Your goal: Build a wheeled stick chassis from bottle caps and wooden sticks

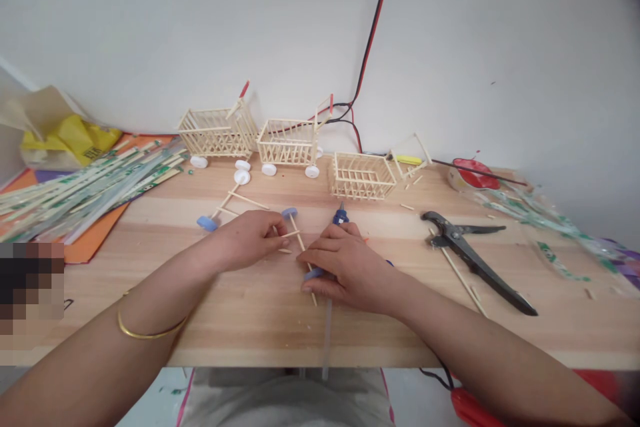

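Note:
My left hand (253,237) rests on the wooden table (280,320) with its fingers pinched on a thin wooden stick (286,235). That stick meets an axle stick (301,240) with a blue wheel (289,212) at its far end. My right hand (345,263) is closed round a blue-tipped glue gun (341,215), its nozzle pointing away from me. Another blue wheel (314,273) shows under its fingers, with a glue stick (327,333) trailing back toward me. A second stick frame with a blue wheel (207,223) and a white wheel (242,177) lies beyond my left hand.
Two small stick carts on white wheels (219,133) (290,144) and a wheelless stick basket (363,176) stand by the wall. Wrapped chopsticks (85,187) pile at left, black cutters (475,260) lie at right, a red tape roll (473,175) sits behind, and red and black wires (373,40) hang down.

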`<state>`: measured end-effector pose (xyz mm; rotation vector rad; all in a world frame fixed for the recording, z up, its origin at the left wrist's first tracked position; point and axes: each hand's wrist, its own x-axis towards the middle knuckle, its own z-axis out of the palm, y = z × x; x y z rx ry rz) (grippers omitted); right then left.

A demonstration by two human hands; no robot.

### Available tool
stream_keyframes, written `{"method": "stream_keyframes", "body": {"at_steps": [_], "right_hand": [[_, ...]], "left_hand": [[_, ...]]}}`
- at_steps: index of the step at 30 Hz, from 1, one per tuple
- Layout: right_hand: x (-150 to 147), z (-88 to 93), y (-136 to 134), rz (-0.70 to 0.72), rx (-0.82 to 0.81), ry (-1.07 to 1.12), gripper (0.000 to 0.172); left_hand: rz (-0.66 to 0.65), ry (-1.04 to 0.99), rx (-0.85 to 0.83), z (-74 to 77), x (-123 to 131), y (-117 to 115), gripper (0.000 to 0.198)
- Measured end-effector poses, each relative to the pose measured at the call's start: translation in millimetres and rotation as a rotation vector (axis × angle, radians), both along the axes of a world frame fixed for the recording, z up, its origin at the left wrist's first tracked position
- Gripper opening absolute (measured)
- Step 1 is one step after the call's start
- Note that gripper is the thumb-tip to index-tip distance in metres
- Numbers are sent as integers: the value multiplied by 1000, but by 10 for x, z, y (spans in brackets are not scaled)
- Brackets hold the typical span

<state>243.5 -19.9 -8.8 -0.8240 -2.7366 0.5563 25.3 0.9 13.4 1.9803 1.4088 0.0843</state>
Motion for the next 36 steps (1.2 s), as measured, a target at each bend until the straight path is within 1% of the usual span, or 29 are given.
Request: {"method": "stream_keyframes", "body": {"at_steps": [21,36], "right_hand": [[1,-11,-5,0,6,13,34],[3,-14,0,1,13,9,33]], "left_hand": [[18,-2,-19,20,10,-6,23],[32,0,-27,23,10,-7,19]]}}
